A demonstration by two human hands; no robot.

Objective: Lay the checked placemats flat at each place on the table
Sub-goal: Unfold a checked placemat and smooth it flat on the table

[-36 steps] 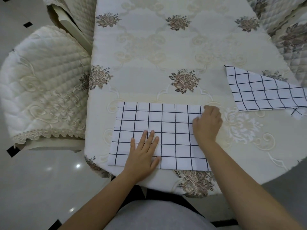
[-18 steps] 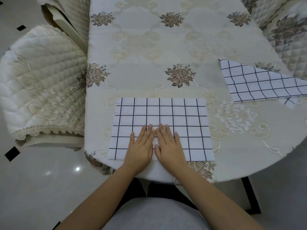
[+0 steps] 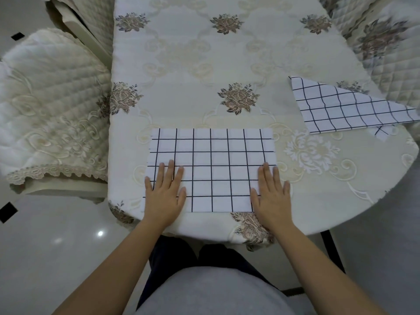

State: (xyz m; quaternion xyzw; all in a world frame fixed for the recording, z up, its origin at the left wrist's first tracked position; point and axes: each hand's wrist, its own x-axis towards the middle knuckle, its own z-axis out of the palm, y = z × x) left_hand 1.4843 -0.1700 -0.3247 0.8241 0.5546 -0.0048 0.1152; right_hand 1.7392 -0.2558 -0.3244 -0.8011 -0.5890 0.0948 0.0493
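Pressing flat on the near checked placemat [image 3: 213,160], both hands are lying palm-down with fingers straight and close together, curling round nothing. Entry one, the left hand [image 3: 164,192], is resting on the mat's left end, its little finger reaching just past the left edge. Entry two, the right hand [image 3: 271,192], is resting on the mat's right end, its outer fingers overlapping onto the tablecloth [image 3: 181,64]. The two are sitting well apart, one at each short side.

The near checked placemat is lying flat and square at the near edge of the table [image 3: 329,196], showing a dark grid on white. A second checked placemat [image 3: 336,110] is lying at the table's right side, well apart from the first, folded on a diagonal into a triangle, with a small corner peeking out beneath its lower edge. The cream tablecloth is showing brown flower motifs. A quilted chair [image 3: 52,110] is standing at the table's left side, and another quilted chair [image 3: 386,53] is showing at the far right. A glossy pale floor [image 3: 45,258] is reflecting light below.
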